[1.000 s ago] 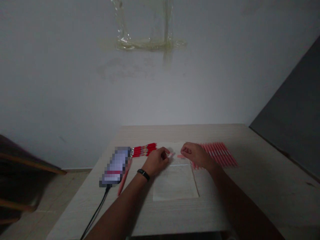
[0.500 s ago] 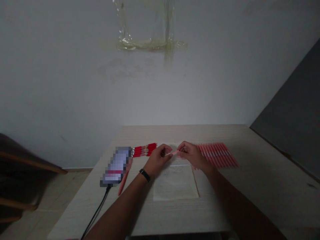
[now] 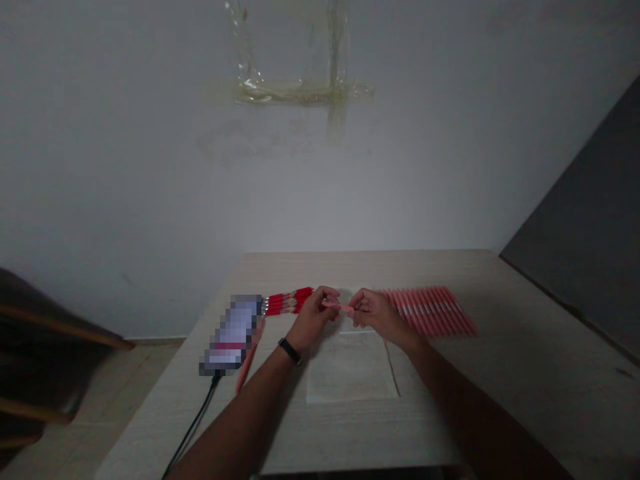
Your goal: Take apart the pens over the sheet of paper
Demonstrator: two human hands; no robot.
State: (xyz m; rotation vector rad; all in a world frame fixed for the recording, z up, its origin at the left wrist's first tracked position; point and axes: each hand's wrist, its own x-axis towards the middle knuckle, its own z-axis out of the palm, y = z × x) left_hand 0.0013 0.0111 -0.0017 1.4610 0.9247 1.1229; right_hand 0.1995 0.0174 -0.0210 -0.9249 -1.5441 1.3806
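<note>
At twelve o'clock on the bag point(image 3: 350, 368), left hand point(image 3: 313, 319) and right hand point(image 3: 376, 313) pinch a pink piece point(image 3: 341, 307) uneven pressure could drop.

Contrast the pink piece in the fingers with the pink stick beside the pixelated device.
The pink piece is held between left hand and right hand; the pink stick rests on the table. The piece runs nearly crosswise; the stick slants toward the viewer. Both are slender and pinkish.
</note>
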